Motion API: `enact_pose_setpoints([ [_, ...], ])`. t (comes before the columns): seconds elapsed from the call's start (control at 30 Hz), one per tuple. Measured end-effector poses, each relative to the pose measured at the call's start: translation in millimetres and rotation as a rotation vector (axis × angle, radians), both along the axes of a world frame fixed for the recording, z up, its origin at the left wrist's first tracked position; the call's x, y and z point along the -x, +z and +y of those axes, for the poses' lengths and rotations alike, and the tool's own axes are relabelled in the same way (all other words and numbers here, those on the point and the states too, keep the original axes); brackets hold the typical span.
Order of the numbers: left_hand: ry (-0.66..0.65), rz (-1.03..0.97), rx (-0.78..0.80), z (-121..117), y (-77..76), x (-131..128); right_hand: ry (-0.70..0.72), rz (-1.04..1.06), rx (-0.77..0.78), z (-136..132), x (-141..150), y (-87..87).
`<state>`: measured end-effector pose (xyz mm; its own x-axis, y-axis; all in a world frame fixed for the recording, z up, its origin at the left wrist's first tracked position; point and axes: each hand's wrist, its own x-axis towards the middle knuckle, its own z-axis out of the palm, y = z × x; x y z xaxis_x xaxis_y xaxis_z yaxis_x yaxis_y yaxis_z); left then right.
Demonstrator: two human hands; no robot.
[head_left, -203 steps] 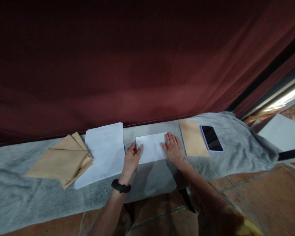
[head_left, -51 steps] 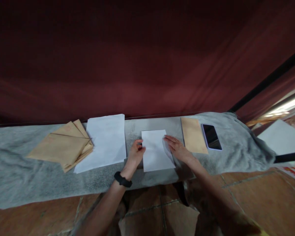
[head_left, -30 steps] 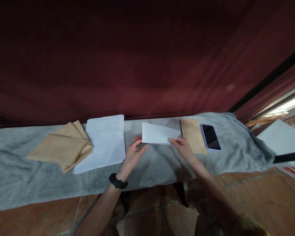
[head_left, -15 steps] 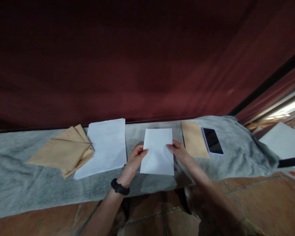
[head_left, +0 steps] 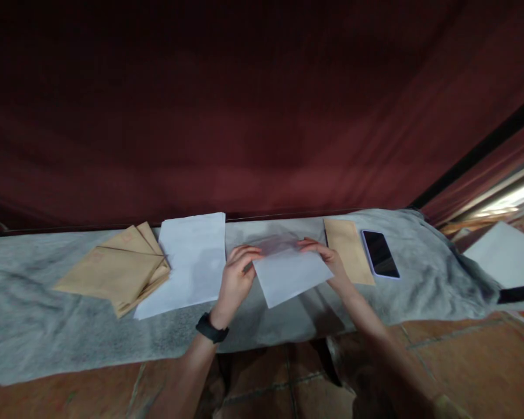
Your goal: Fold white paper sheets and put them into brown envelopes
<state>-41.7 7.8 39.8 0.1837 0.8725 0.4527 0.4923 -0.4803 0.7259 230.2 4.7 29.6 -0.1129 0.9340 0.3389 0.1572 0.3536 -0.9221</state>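
Observation:
A sheet of white paper [head_left: 291, 276] is held between both hands, tilted and partly smeared by motion along its far edge. My left hand [head_left: 239, 270], with a black band on the wrist, pinches its left side. On the opposite side my right hand [head_left: 325, 256] grips near the far right part, its thumb hidden. Left of the hands lies a stack of white paper [head_left: 192, 256]. Brown envelopes [head_left: 117, 270] are fanned out and overlap that stack's left edge. A single brown envelope [head_left: 349, 250] lies just right of my right hand.
A phone [head_left: 379, 254] with a light purple edge lies right of the single envelope. Everything rests on a grey cloth [head_left: 26, 314] over a long narrow surface. A dark red curtain [head_left: 262, 145] hangs behind. More white paper [head_left: 506, 256] shows at the far right, above a tiled floor.
The sheet lay nearly upright and square to me; now it is turned and tilted, with its lower edge slanting. Both hands have moved up along its sides.

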Motion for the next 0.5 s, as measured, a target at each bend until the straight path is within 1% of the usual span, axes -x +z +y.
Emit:
enact_pose_setpoints([
  [0.07, -0.083, 0.185, -0.017, 0.1, -8.6, 8.0, 0.058, -0.179, -0.054, -1.1, -5.8, -10.9],
  [0.17, -0.239, 0.472, 0.027, -2.0, -22.3, 20.2, 0.163, -0.519, -0.111, -7.0, -12.2, -30.4],
  [0.23, -0.296, 0.578, 0.078, -2.4, -27.9, 25.5, 0.198, -0.690, -0.121, -12.9, -15.0, -39.9],
  [0.3, -0.285, 0.598, 0.096, -0.5, -30.7, 25.1, 0.207, -0.784, -0.131, -19.2, -15.8, -44.3],
  [0.37, -0.230, 0.566, 0.076, 2.7, -32.9, 16.4, 0.219, -0.835, -0.157, -25.2, -13.7, -44.0],
  [0.43, -0.187, 0.519, 0.037, 5.2, -36.8, 0.1, 0.255, -0.874, -0.185, -31.6, -8.6, -41.2],
  [0.5, -0.225, 0.507, 0.021, 5.3, -43.8, -19.9, 0.316, -0.924, -0.192, -39.0, -2.0, -39.0],
])
